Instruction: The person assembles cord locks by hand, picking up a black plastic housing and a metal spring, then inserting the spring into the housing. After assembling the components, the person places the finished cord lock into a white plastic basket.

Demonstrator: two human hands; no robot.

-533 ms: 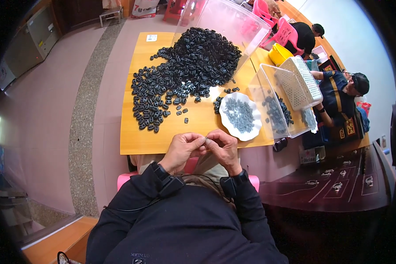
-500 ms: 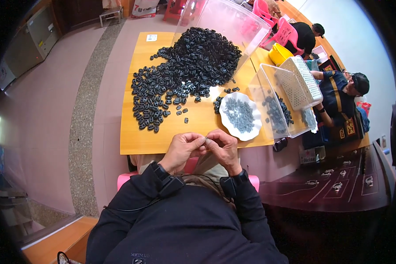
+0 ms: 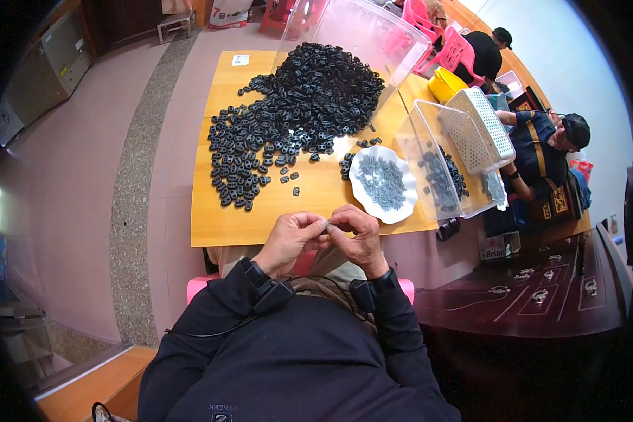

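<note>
My left hand point(image 3: 289, 243) and my right hand point(image 3: 359, 241) meet just in front of the table's near edge, thumbs and fingertips pinched together. Whatever lies between the fingertips is too small and covered to make out. Right beyond my right hand, a white scalloped plate point(image 3: 402, 209) holds a heap of small grey translucent pieces point(image 3: 382, 181). Farther off spreads a large pile of small black plastic parts point(image 3: 330, 91), oblong with holes. A few loose black parts point(image 3: 296, 191) lie between that pile and my hands.
A clear plastic bin point(image 3: 344, 28) lies tipped behind the pile on the wooden table point(image 3: 260, 225). To the right stand another clear bin point(image 3: 418, 130) with black parts, a white perforated basket point(image 3: 503, 141) and a yellow bowl point(image 3: 443, 86). A co-worker point(image 3: 541, 151) sits beyond them.
Both hands stay pinched together in nearly the same spot, with only slight finger movement. The whole view has shifted a little; the parts and plate look unchanged.
</note>
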